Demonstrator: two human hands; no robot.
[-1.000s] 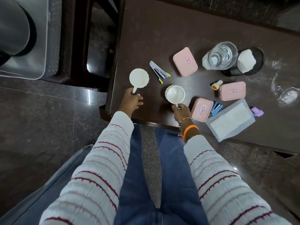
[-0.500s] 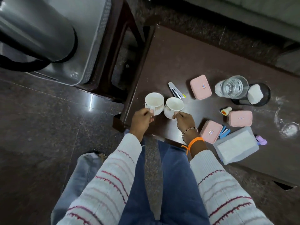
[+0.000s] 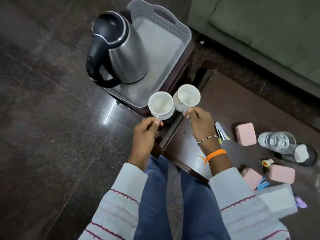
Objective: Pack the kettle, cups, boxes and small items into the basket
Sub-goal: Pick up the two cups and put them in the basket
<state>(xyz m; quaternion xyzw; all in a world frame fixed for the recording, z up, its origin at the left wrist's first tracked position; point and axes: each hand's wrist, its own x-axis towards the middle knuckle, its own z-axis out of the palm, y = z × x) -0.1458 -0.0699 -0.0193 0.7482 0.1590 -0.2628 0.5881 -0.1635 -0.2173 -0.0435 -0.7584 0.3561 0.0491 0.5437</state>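
Note:
My left hand point(image 3: 145, 134) grips the handle of a white cup point(image 3: 161, 105), and my right hand point(image 3: 200, 125) grips the handle of a second white cup point(image 3: 187, 97). Both cups hang side by side in the air at the near corner of the grey basket point(image 3: 174, 28). A steel kettle point(image 3: 119, 47) with a black handle stands inside the basket at its left. Three pink boxes point(image 3: 245, 134) point(image 3: 282, 173) point(image 3: 251, 178) lie on the dark table point(image 3: 225, 104) at right, among small items.
The basket rests on a dark wooden stool beside the table. On the table are a glass jar point(image 3: 277, 142), a black cup with a white lump point(image 3: 302, 154), a tissue pack point(image 3: 277, 200), a stapler point(image 3: 220, 133), a purple clip point(image 3: 300, 202). A green sofa point(image 3: 268, 32) is behind.
Both hands lifted the cups off the table and carried them left and forward to the basket's near corner. My view swung left, so the kettle and basket now show fully.

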